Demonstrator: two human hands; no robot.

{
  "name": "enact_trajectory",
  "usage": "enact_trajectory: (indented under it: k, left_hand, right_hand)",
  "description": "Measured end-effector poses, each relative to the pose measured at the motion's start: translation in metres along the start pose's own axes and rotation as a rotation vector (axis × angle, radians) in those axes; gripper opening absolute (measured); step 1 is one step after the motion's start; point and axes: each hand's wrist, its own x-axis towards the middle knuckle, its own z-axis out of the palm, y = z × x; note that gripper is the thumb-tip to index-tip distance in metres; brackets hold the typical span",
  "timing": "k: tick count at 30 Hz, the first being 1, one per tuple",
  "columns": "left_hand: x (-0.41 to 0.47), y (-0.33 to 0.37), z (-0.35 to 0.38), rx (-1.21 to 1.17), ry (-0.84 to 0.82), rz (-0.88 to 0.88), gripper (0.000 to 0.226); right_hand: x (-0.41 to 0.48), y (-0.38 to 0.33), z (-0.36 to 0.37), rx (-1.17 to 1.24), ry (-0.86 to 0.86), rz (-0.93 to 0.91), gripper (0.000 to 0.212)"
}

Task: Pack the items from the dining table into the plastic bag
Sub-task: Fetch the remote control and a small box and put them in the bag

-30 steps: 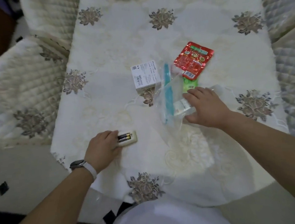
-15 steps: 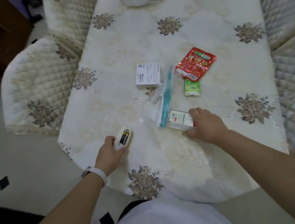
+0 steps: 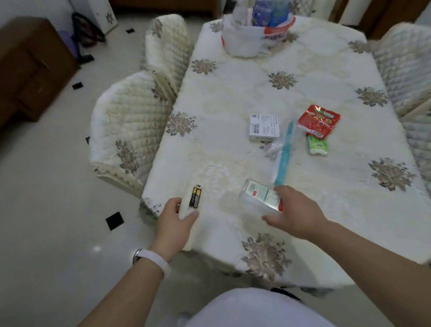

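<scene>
A person at a cloth-covered dining table (image 3: pixel 241 88) has an item in each hand, seen from the head camera. The left hand (image 3: pixel 176 219) wraps its fingers round the lower end of a white battery-powered device (image 3: pixel 193 200), its cover off and two black-and-gold cells exposed, at the table's near left edge. The right hand (image 3: pixel 294 213) curls over the red-capped end of a small clear plastic bottle with a white-and-green label (image 3: pixel 261 198).

Just beyond it lies the clear zip bag with a blue closure strip (image 3: pixel 284 154), flat and limp on the cloth. A white cardboard box (image 3: pixel 264 127), a red foil packet (image 3: pixel 318 120) and a green packet (image 3: pixel 317 145) lie close around it, unpacked.

The bottle looks light, rigid and smooth, so a grip across its body seems safest. The bag is probably flimsy and best pinched at the blue strip to open its mouth. The device's loose cells may drop out if tipped.
</scene>
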Motion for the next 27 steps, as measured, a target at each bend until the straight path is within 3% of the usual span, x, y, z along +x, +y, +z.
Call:
enact_trajectory:
  k: [7,16,22,27]
  left_hand:
    - [-0.011,-0.039,-0.126,-0.288,0.115,-0.016,0.027]
    - [-0.033,-0.088,-0.26,-0.545,0.354,-0.068,0.02]
    - [-0.026,-0.116,-0.324,-0.62,0.512,-0.141,0.012]
    - [0.007,-0.142,-0.383,-0.583,0.596,-0.218,0.019]
  right_hand:
    - [-0.001,-0.144,0.025,0.003,0.059,-0.099,0.061]
    - [0.017,-0.303,0.061,-0.026,-0.037,-0.374,0.052]
    - [0.057,-0.392,0.089,0.032,-0.114,-0.459,0.055]
    - [0.108,-0.47,0.119,0.061,-0.187,-0.556,0.049]
